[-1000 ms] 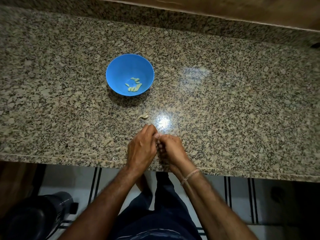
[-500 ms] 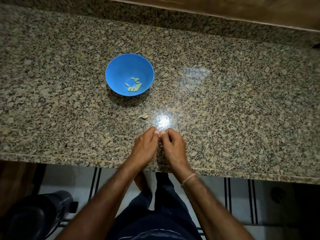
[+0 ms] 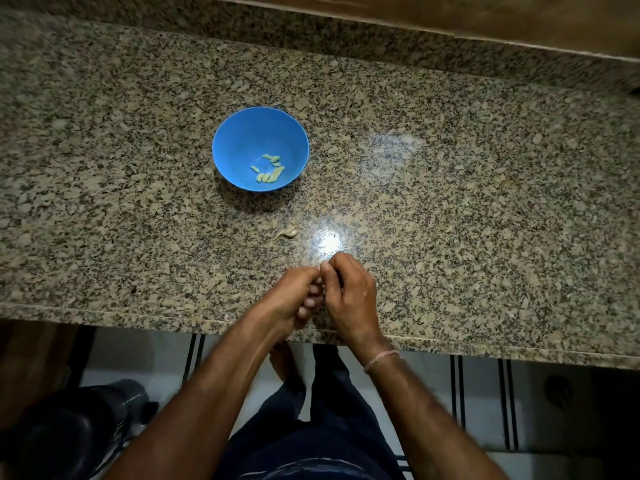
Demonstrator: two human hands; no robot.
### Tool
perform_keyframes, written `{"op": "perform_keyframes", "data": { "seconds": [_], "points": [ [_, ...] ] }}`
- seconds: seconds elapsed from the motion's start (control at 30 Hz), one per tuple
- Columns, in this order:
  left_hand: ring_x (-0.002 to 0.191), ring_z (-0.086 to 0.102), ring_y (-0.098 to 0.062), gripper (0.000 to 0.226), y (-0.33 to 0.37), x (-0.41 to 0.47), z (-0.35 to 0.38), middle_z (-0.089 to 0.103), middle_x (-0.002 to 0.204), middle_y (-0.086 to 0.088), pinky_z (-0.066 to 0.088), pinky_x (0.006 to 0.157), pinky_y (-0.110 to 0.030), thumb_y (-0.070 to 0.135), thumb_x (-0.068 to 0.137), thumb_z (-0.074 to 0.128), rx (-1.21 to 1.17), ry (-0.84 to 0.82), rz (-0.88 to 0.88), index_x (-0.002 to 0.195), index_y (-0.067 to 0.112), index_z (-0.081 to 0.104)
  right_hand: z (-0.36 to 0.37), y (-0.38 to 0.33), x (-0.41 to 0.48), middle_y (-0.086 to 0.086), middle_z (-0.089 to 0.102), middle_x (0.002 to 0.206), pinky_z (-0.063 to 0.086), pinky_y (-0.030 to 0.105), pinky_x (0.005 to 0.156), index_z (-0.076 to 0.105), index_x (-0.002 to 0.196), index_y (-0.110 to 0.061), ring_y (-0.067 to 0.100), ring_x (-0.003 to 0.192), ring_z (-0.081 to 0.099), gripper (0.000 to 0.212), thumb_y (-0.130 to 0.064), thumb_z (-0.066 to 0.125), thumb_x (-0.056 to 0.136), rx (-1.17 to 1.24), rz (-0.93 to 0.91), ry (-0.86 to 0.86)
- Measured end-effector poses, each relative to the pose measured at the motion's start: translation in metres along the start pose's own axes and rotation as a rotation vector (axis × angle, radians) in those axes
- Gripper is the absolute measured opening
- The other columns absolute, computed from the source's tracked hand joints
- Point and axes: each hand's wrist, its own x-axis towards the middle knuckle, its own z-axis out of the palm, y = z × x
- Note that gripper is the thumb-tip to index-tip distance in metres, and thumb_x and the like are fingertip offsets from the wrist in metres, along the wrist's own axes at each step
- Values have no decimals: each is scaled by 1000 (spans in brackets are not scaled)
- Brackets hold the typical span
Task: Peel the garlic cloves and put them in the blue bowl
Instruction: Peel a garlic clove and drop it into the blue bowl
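Head view (only one there is):

Blue bowl [image 3: 242, 133] sits upright on the granite counter [image 3: 450, 202], well back from the front edge and left of centre. Inside, at the bottom, a small heap of pale yellow-green peeled cloves [image 3: 269, 169]. Looks like about 6-8, but they overlap, so no exact count.

Between the bowl and the hands lies one loose clove [image 3: 287, 232] w/ a thin tail. It seems to have its skin on, but it's too small to be sure. It's apart from the bowl and not touched by either hand.

Left hand [image 3: 291, 299] and right hand [image 3: 349, 296] are close together above the counter's front edge. Fingers are curled on both, and thumb and fingertips meet at one spot. That's a pinching pose, but whatever is between the tips is hidden by the fingers, so I can't tell what they hold, or if anything. A thin thread band [image 3: 381, 360] is on the right wrist.

No skins or scraps show up against the speckled stone, though they'd be hard to spot.

Progress, as a guess: well along. A batch is done and in the bowl. Left to do: prob. a clove now being worked in the fingertips, plus the loose one on the counter. Both need peeling and then dropping in the bowl. No other garlic in sight.
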Motion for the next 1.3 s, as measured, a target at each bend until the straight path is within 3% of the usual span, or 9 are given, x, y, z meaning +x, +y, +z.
{"op": "perform_keyframes", "data": {
  "seconds": [0.07, 0.17, 0.37, 0.6, 0.77, 0.87, 1.03, 1.13, 1.3],
  "points": [
    [54, 39, -10, 35, -6, -1, 2, 48, 65, 6, 30, 50, -26, 29, 110, 42, 232, 99, 212, 78, 18, 51, 2, 3, 2, -8, 45, 72, 31, 17, 59, 48, 78, -15, 6, 66, 39, 30, -17, 57, 106, -3, 15, 7],
    [66, 46, -10, 19, -19, 1, 1, 48, 83, 7, 34, 54, -26, 29, 110, 44, 663, 333, 649, 93, 22, 46, 1, -4, 6, -4, 52, 70, 41, 25, 59, 56, 78, -15, 7, 63, 44, 29, -24, 59, 105, 314, 410, -66],
    [66, 49, -16, 13, -17, 2, -7, 48, 93, 9, 37, 56, -32, 29, 109, 46, 775, 424, 735, 100, 20, 48, -13, -8, 5, 9, 72, 83, 61, 42, 77, 70, 87, -10, 23, 76, 68, 28, -34, 66, 102, 394, 445, -153],
    [77, 60, -10, 6, -15, -2, -9, 61, 93, 11, 48, 62, -32, 25, 104, 60, 585, 448, 679, 98, 23, 58, -21, -6, 14, 2, 76, 83, 64, 34, 76, 77, 88, -16, 21, 81, 74, 12, -25, 74, 95, 348, 353, -148],
    [82, 72, -15, 8, -13, -2, -9, 75, 86, -2, 59, 75, -30, 27, 97, 72, 116, 319, 361, 93, 19, 73, -18, -7, 13, -5, 69, 73, 54, 21, 58, 73, 83, -16, 10, 66, 65, 14, -24, 77, 94, 135, 132, -51],
    [57, 57, -17, 15, -8, -1, -13, 66, 74, -11, 47, 54, -31, 26, 99, 70, -187, 137, 115, 90, 13, 73, -16, -5, 14, -9, 64, 71, 45, 14, 56, 70, 81, -17, 5, 63, 59, 15, -21, 76, 95, -23, -20, 9],
    [78, 66, -8, 8, -11, -4, -9, 68, 84, 8, 54, 66, -26, 21, 99, 68, 433, 424, 521, 92, 19, 67, -16, -15, 13, -4, 70, 71, 58, 23, 62, 72, 77, -16, 5, 65, 64, 18, -29, 80, 87, 284, 296, -32],
    [79, 63, -8, 9, -11, -1, -13, 66, 86, 9, 51, 65, -25, 20, 100, 66, 544, 432, 661, 91, 20, 64, -16, -16, 12, 4, 74, 77, 63, 37, 74, 75, 78, -11, 15, 72, 68, 19, -29, 80, 84, 472, 493, -78],
    [57, 53, -13, 16, -2, 3, -12, 63, 72, -1, 40, 52, -26, 20, 103, 62, -122, 89, 59, 95, 9, 70, -14, -10, 9, -5, 64, 66, 53, 28, 55, 66, 74, -21, 10, 58, 58, 19, -23, 75, 91, 70, 135, 15]
  ]
}}
